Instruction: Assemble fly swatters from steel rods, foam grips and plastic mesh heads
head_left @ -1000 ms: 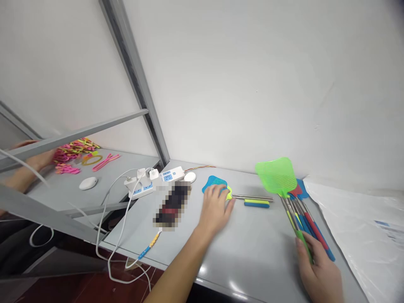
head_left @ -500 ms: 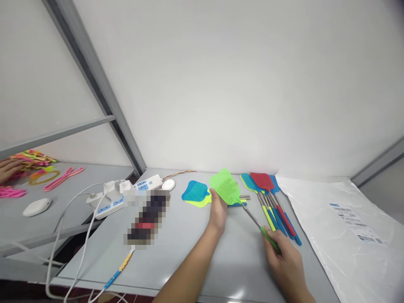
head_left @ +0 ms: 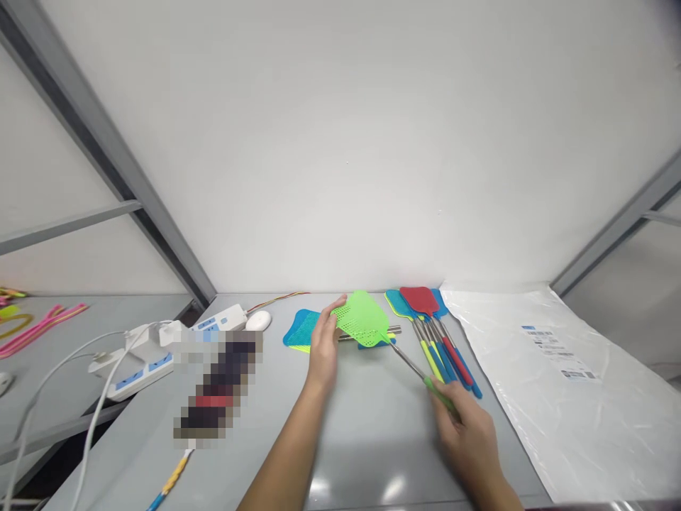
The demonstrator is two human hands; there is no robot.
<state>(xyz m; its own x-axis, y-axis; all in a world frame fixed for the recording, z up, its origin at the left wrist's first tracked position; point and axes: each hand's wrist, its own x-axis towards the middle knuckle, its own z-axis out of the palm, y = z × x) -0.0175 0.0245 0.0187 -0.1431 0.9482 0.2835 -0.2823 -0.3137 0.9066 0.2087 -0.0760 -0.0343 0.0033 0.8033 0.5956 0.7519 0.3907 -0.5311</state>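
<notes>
A green fly swatter (head_left: 364,319) with a perforated head and a thin metal shaft is held tilted above the table. My right hand (head_left: 468,426) is closed around its green handle. At the left side of the swatter's head is my left hand (head_left: 323,351), with its thumb and fingers at the head's edge. Behind that hand lies a blue swatter (head_left: 299,328), partly covering a yellow one. Metal shafts and a blue handle show beneath the green head. Right of it, several swatters lie in a pile, with a red swatter (head_left: 420,298) on top.
A white plastic package (head_left: 505,348) with a label covers the table's right side. Towards the left are a pixelated object (head_left: 218,390), a white power strip (head_left: 143,372) with cables, and a round white device (head_left: 258,321). Pink strips (head_left: 45,330) lie on the adjoining table.
The view has turned to the right. My left hand has shifted from the lower part of the green swatter's head to its left edge. My right hand keeps hold of the handle.
</notes>
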